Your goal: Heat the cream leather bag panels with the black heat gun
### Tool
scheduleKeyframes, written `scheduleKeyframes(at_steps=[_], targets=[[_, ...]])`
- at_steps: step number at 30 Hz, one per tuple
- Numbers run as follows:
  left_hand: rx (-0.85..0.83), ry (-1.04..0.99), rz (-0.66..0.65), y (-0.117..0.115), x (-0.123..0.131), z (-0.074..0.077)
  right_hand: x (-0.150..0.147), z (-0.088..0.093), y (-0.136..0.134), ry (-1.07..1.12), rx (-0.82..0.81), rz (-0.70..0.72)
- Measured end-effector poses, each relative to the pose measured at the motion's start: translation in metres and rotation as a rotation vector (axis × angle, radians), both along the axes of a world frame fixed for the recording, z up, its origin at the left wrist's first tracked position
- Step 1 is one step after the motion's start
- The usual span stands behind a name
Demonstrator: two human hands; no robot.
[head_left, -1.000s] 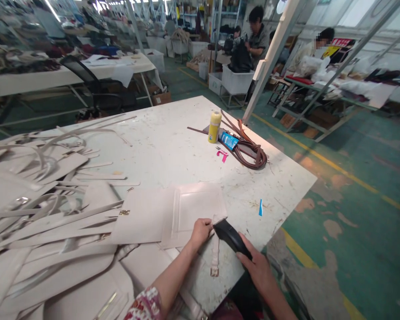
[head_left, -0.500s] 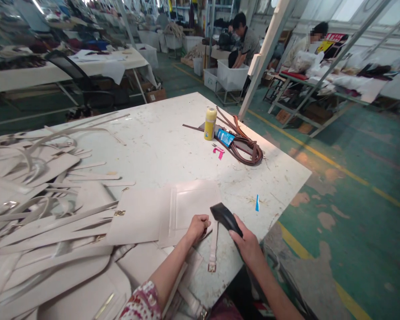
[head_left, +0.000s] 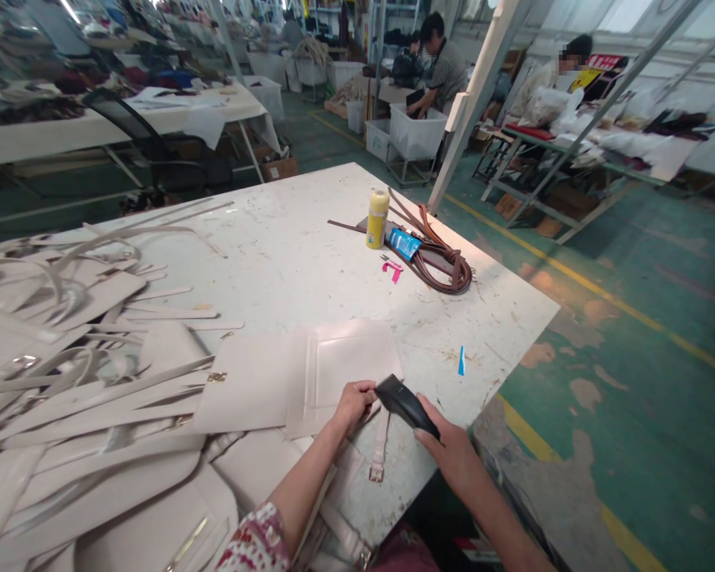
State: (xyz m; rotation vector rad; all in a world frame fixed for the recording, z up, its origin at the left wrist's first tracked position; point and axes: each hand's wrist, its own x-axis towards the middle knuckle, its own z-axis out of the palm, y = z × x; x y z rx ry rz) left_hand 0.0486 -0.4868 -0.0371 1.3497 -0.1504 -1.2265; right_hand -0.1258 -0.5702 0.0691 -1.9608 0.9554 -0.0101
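My left hand [head_left: 355,405] is closed in a pinch at the lower right corner of a beige bag panel [head_left: 351,349]; what lies between its fingertips is mostly covered. In my right hand [head_left: 450,437] is a black hand-held tool [head_left: 406,403], shaped like a hair clipper. Its wide head points left, close to my left fingertips. A narrow beige strap [head_left: 380,445] with a gold buckle hangs down from the panel, just below the tool's head. Left of the panel, a joined flat beige piece [head_left: 250,381] with a gold clasp lies on the table.
Beige bag pieces and straps [head_left: 95,453] are heaped over the left side of the white table [head_left: 274,254]. A yellow bottle [head_left: 377,221], coiled brown straps [head_left: 446,274], pink snips [head_left: 392,271] and a blue scrap [head_left: 461,361] lie farther out. Two people work beyond the table.
The black tool has dropped slightly and tipped flatter, its head now nearer my left fingertips. My left hand has hardly moved.
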Motion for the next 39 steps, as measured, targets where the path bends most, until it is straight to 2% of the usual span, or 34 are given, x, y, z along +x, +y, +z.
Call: scheduleKeyframes(at_steps=[3, 7, 11, 14, 20, 23, 26, 29, 32, 36, 39], targets=[[-0.007, 0.004, 0.017, 0.000, -0.002, 0.001, 0.012, 0.002, -0.001, -0.001, -0.035, -0.009], [-0.033, 0.042, 0.017, 0.000, -0.003, -0.003, 0.008, 0.008, -0.001, 0.041, -0.075, 0.057], [-0.077, 0.116, 0.054, 0.001, 0.000, -0.005, 0.008, 0.010, -0.010, 0.040, -0.102, -0.075], [-0.111, 0.192, 0.090, 0.002, 0.006, -0.002, 0.003, 0.004, -0.018, -0.002, -0.068, -0.153], [-0.172, 0.292, 0.076, 0.004, 0.015, 0.007, -0.013, -0.012, -0.004, -0.126, 0.106, -0.072], [-0.193, 0.308, 0.049, 0.006, 0.012, 0.008, 0.000, -0.021, -0.003, -0.175, 0.130, -0.050], [-0.199, 0.301, 0.055, 0.009, 0.009, 0.009, 0.020, -0.026, -0.017, -0.221, 0.148, -0.052], [-0.201, 0.282, 0.091, 0.011, 0.010, 0.009, 0.032, -0.020, -0.036, -0.254, 0.088, -0.130], [-0.192, 0.258, 0.107, 0.013, 0.017, 0.008, 0.030, -0.005, -0.045, -0.199, -0.008, -0.178], [-0.183, 0.180, 0.078, 0.014, 0.023, 0.008, 0.018, 0.009, -0.030, -0.075, -0.012, -0.085], [-0.160, 0.064, 0.035, 0.014, 0.015, 0.007, 0.014, 0.002, -0.015, -0.033, 0.035, -0.028]])
